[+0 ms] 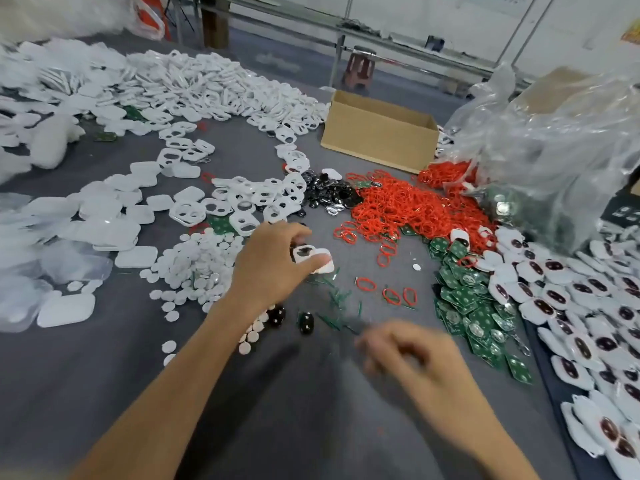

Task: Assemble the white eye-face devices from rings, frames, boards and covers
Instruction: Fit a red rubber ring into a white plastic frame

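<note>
Left hand [273, 261] pinches a white frame [313, 259] over the middle of the grey worktop [104, 393].
The right hand [412, 362], nearer and to the right, is blurred, its fingers curled; I cannot tell whether it holds anything. Red rings [408, 206] are heaped farther back, green boards [467, 306] lie right of the hands, finished devices [588, 323] spread along the right edge, and white covers [104, 220] sit left.

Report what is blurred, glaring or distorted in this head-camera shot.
Head view: the right hand is smeared by motion blur; the left hand and the white frame it pinches are fairly sharp; the clear plastic bag shows glare; wide-angle distortion softens and bends the left-edge white piles.
</note>
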